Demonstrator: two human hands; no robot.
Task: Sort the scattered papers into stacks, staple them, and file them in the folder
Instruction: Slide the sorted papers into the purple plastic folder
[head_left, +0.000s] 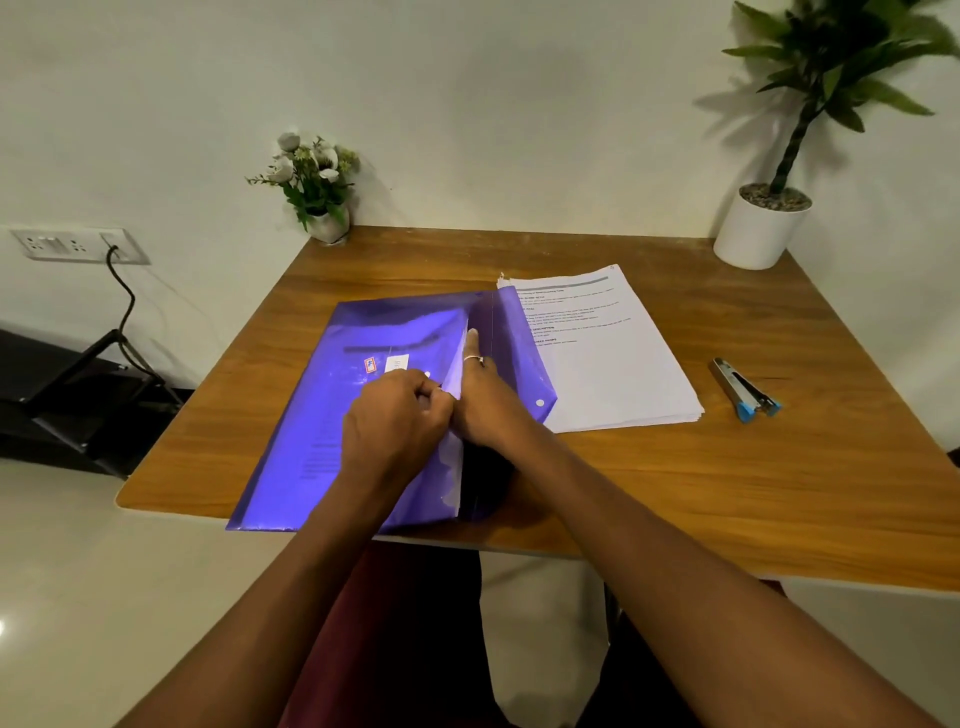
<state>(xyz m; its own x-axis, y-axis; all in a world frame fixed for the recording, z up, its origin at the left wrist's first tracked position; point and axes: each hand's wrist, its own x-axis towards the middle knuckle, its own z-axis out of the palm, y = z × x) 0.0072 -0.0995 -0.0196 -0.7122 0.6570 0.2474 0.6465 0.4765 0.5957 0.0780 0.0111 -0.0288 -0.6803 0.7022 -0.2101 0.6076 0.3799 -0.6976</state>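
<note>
A translucent purple folder (332, 415) lies on the wooden table (727, 493), its snap flap (519, 358) opened to the right. White papers show inside it, their edge (456, 374) at the folder's mouth. My left hand (395, 421) pinches the mouth edge of the folder's front sheet. My right hand (483, 400) lies at the opening with straight fingers resting along the papers' edge; a ring is on one finger. A stack of printed papers (613, 353) sits to the right, partly under the flap. A blue and grey stapler (745, 389) lies further right.
A small white pot of flowers (317, 187) stands at the table's back left corner. A tall plant in a white pot (763, 223) stands at the back right. A wall socket with a cable (78, 247) and dark furniture (67, 395) are left of the table.
</note>
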